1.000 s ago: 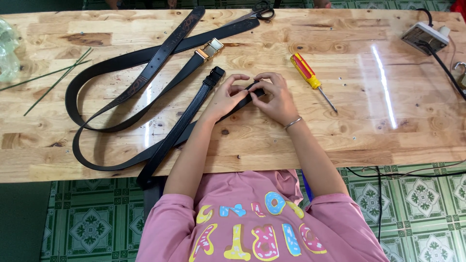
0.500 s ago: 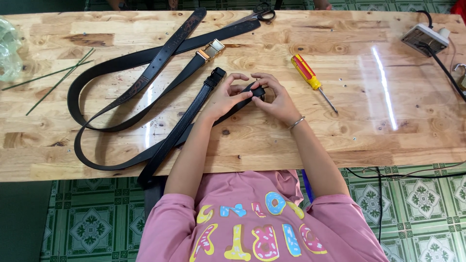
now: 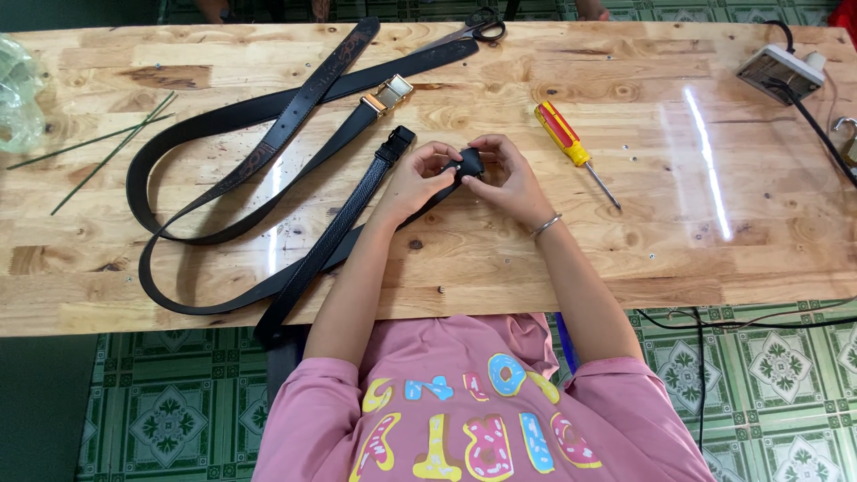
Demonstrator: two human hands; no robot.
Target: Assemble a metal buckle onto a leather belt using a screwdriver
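Black leather belt end (image 3: 469, 163): pinched between both hands above the middle of the pale wooden plank table (image 3: 714, 259), its textured strap running down-left off the near table edge. Left hand (image 3: 418, 178): fingers closed on the belt end from the left. Right hand (image 3: 509, 178): fingers closed on it from the right, thin bracelet at the wrist; the two hands touching, as half a second ago. Belt end now turned slightly higher between the fingertips than before; otherwise no shift among the table items.

Second long black belt with gold-coloured buckle (image 3: 388, 93): looped across the left half of the table, unmoved. Yellow-and-red-handled screwdriver (image 3: 567, 143): just right of the right hand, tip pointing down-right. Black-handled scissors (image 3: 482, 29): far edge. Thin green stalks (image 3: 98, 147): far left. White power adapter with black cable (image 3: 781, 71): upper right corner.
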